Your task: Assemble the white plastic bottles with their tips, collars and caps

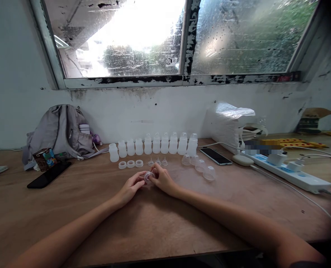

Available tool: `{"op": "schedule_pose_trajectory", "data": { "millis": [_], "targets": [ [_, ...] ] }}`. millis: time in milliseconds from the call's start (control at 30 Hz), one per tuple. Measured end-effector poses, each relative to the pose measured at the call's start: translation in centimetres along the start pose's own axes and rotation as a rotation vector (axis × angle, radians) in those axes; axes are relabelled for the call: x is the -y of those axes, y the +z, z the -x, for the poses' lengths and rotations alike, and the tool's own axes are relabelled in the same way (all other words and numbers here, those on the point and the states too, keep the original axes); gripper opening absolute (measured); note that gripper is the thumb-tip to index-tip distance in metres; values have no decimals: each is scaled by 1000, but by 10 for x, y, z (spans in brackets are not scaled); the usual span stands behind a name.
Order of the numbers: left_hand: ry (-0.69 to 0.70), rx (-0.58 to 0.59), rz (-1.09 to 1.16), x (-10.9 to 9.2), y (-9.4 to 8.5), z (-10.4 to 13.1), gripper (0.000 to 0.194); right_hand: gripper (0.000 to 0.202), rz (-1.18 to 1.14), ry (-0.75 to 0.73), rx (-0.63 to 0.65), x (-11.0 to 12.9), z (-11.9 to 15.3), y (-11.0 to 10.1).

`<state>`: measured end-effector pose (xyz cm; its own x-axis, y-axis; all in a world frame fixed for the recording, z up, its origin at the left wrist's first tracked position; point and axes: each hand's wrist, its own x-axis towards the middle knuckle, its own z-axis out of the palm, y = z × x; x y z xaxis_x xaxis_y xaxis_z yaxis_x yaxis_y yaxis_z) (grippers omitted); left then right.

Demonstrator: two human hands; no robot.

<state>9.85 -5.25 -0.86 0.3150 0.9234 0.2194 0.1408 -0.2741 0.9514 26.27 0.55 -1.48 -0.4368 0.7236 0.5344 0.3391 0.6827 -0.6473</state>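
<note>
- Nearest to the camera, two bare forearms (232,217) reach over the brown table (160,234).
- Perhaps the small round part (148,177) could slip or tilt, because its edge looks smooth and only the fingers support it.
- Also, the right hand (164,180) is close to the clear teats (164,161); a careless knuckle might tip one over.
- Rings (131,164) beside them could be pushed by the left hand (130,188), if it moves forward too quickly.
- Left fingers are bent narrowly around one side of the round part.
- Right fingers are also narrow, pressing its other side; their exact contact I cannot tell.
- Both hands keep it between them, nearer than the bottles (148,144).
</note>
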Motion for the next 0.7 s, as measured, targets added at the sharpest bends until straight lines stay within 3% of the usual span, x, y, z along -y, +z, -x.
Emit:
{"op": "schedule_pose_trajectory", "data": {
  "millis": [400, 700],
  "targets": [
    [-23, 71, -15, 0, -2, 2, 46, 23, -267, 113, 148, 4, -3, 1],
    [1, 66, -75, 2, -2, 2, 49, 23, -228, 151, 105, 1, -5, 6]
  ]
}}
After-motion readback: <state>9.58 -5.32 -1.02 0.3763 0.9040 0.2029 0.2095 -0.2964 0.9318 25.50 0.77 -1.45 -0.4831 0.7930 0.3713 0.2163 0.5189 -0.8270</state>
